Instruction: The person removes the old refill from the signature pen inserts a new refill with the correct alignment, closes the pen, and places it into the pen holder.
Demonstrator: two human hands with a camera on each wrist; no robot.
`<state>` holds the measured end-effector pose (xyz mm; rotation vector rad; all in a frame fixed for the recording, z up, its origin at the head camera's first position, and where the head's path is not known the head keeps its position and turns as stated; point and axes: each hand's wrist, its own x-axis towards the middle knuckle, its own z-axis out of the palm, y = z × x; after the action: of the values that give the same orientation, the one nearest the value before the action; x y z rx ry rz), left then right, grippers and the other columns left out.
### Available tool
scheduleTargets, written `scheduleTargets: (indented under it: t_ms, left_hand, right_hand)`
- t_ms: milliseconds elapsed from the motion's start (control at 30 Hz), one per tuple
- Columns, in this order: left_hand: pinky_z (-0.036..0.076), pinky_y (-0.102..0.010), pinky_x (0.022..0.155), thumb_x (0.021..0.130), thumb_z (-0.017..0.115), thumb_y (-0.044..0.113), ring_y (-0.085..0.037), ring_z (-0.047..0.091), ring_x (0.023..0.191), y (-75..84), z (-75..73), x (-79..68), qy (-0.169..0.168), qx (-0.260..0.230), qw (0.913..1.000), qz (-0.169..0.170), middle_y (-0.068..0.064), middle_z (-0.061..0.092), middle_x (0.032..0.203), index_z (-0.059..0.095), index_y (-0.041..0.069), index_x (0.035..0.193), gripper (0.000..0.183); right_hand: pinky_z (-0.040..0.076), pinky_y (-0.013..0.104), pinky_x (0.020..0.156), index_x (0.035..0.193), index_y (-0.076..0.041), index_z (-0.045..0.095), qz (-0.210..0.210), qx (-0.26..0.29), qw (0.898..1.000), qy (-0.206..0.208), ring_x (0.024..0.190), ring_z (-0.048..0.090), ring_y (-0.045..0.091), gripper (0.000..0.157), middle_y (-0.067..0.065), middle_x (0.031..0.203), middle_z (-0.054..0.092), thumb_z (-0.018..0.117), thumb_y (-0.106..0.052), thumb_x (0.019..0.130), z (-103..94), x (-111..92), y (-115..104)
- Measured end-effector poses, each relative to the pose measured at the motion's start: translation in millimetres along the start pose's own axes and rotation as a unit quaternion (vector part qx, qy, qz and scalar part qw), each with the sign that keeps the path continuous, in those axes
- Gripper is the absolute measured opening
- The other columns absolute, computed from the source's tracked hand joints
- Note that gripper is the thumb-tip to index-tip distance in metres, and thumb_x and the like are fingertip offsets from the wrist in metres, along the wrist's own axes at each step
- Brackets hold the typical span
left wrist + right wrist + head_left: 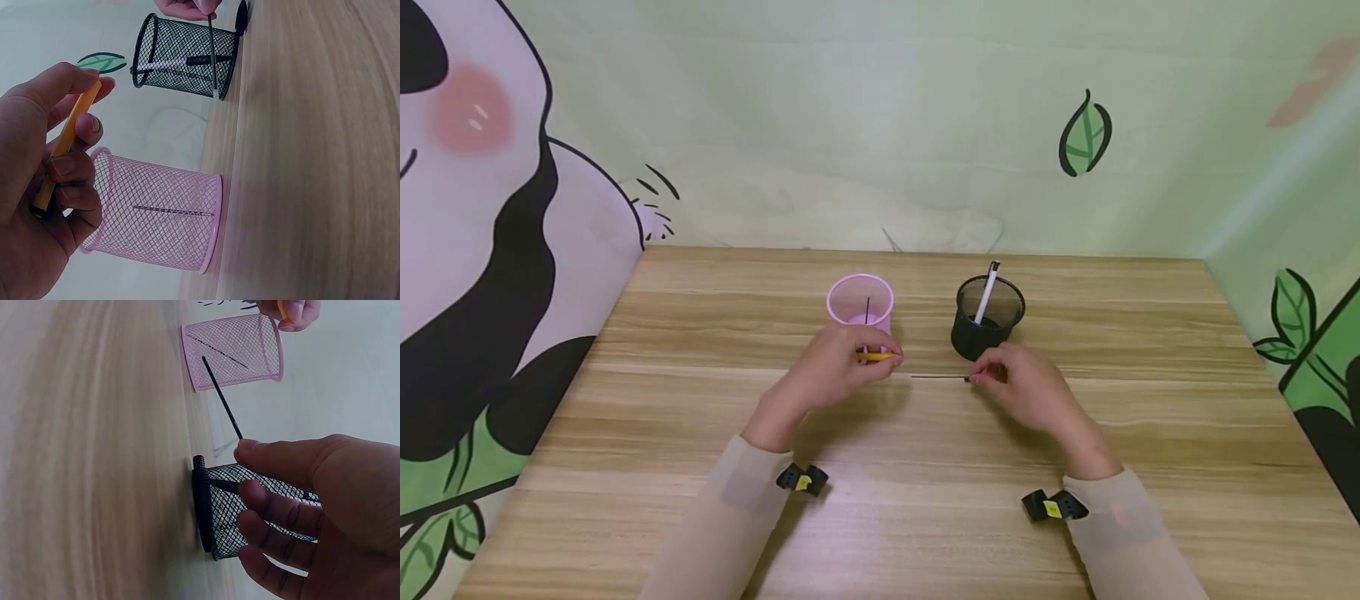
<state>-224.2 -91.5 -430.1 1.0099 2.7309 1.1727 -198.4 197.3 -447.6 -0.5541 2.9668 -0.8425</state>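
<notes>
My left hand (850,362) grips a yellow pen (70,128) with a dark lower end, just in front of the pink mesh pen cup (156,215). A thin dark stick (172,210) stands inside that cup. Between thumb and forefinger, my right hand (1022,387) pinches a thin dark pen refill (222,399), which points left toward the pink cup. Right behind this hand is the black mesh pen cup (977,337), holding a white pen (987,292) with black ends. By its base lies a black pen-like piece (202,506), mostly hidden from the head view.
Both cups stand upright toward the back of the wooden table (910,517), a short gap apart. Behind the table hangs a pale green printed backdrop (850,125), with a panda (467,208) on the left. Each sleeve carries a small black wrist camera (1055,506).
</notes>
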Motion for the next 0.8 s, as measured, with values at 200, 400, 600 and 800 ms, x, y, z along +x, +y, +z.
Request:
scheduleTargets:
  t_ms: [200,400,600,800]
  left_hand:
    - [0.053,-0.026,0.079,0.09,0.068,0.025,-0.004,0.063,0.084,0.8,1.5,0.6,0.002,-0.005,1.0,0.005,0.014,0.07,0.089,0.075,0.02,0.093,0.009]
    - [0.053,-0.026,0.079,0.09,0.068,0.026,-0.003,0.063,0.085,2.1,1.8,-0.3,0.002,-0.007,1.0,0.003,0.015,0.069,0.088,0.075,0.02,0.093,0.009]
    - [0.053,-0.028,0.08,0.09,0.068,0.026,-0.003,0.063,0.085,2.6,2.0,-0.5,-0.001,-0.007,1.0,-0.001,0.014,0.07,0.09,0.075,0.018,0.095,0.011]
    - [0.053,-0.027,0.08,0.09,0.069,0.026,-0.003,0.064,0.085,2.4,2.3,-0.7,0.0,-0.002,1.0,0.0,0.014,0.069,0.089,0.075,0.018,0.095,0.011]
  right_hand:
    - [0.037,0.029,0.061,0.086,-0.021,0.071,0.003,-0.014,1.0,-0.006,0.067,0.048,0.013,0.005,-0.004,0.072,0.055,0.07,-0.026,0.089,3.2,0.2,-1.3]
    - [0.036,0.028,0.057,0.087,-0.023,0.072,0.011,-0.029,0.999,-0.018,0.063,0.046,0.013,0.005,-0.004,0.069,0.052,0.071,-0.027,0.089,7.3,0.4,-3.0]
    - [0.034,0.028,0.053,0.089,-0.022,0.072,0.014,-0.042,0.999,-0.025,0.059,0.045,0.012,0.005,-0.004,0.066,0.051,0.071,-0.027,0.089,10.8,0.3,-4.7]
    - [0.034,0.027,0.052,0.088,-0.022,0.072,0.01,-0.066,0.997,-0.029,0.059,0.045,0.011,0.004,-0.006,0.065,0.052,0.072,-0.027,0.088,14.8,0.9,-2.7]
